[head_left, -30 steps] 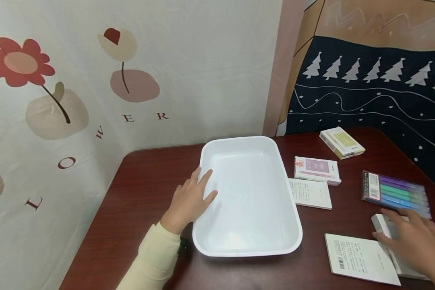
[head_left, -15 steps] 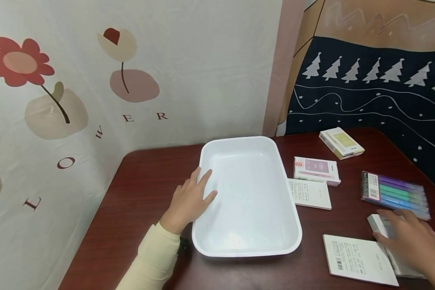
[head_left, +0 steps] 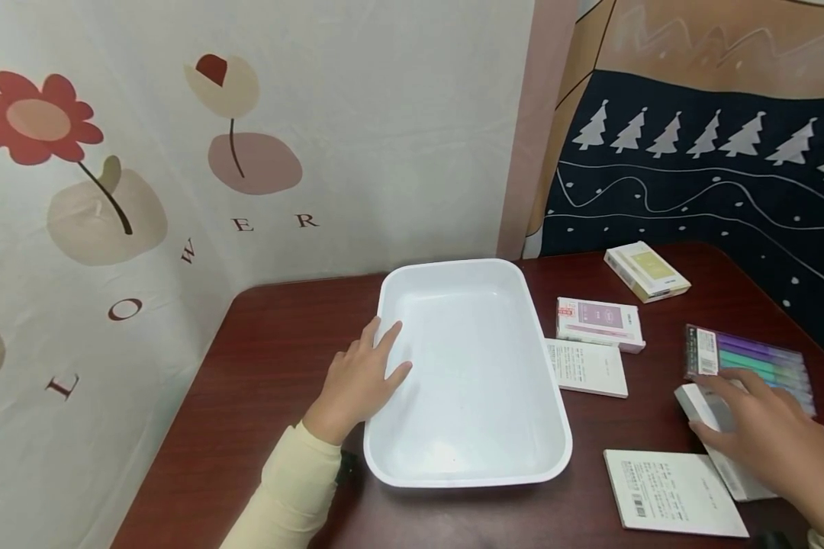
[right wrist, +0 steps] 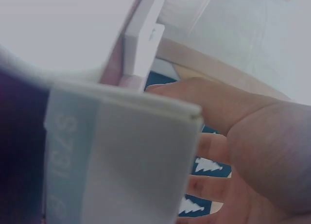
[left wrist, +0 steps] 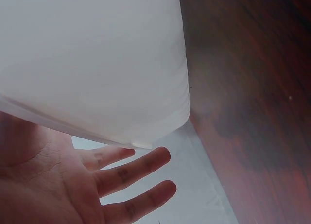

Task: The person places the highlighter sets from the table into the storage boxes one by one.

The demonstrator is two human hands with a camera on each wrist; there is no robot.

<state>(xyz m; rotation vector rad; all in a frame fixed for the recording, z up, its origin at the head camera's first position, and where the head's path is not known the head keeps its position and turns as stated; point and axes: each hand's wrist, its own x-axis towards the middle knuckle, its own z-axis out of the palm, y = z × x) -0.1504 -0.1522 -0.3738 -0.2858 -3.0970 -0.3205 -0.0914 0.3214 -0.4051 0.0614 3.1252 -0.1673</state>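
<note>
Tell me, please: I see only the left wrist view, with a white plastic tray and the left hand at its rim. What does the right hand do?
Observer: The right hand holds a white, rectangular cardboard box.
Operator: Thank you. I cannot find the thumb of the left hand. Where is it?
Observer: In the head view, the thumb reaches over the inside of the white plastic tray.
Operator: Understood. Does something lie on the far side of the box?
Observer: Yes, a flat, clear plastic pack of purple and green pens, partly hidden by the right hand in the head view.
</note>
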